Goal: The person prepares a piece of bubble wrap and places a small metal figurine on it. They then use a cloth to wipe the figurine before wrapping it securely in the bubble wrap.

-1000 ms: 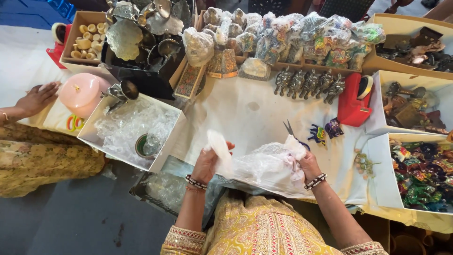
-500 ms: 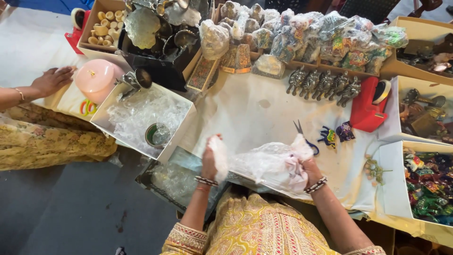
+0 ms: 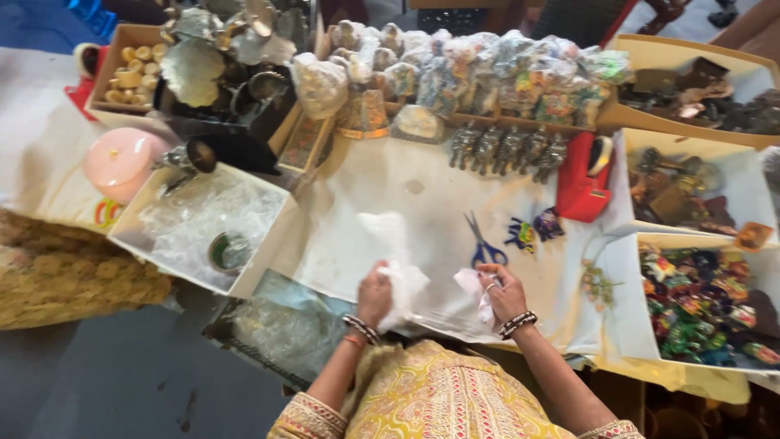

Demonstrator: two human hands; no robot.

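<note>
Thin white tissue paper lying on white-covered table, being pinched at near edge by left hand and right hand, fingers closed on bunched corners, blue-handled scissors resting just beyond right hand, red tape dispenser farther back.

Blue-handled scissors are lying flat on the white tabletop — a red tape dispenser is standing just to their right. A row of grey metal figurines is lining up behind, plastic-wrapped trinkets piling up beyond them. Far left, a pink round lid is sitting beside a white box of clear wrap — colourful figures are filling the box at right.
</note>
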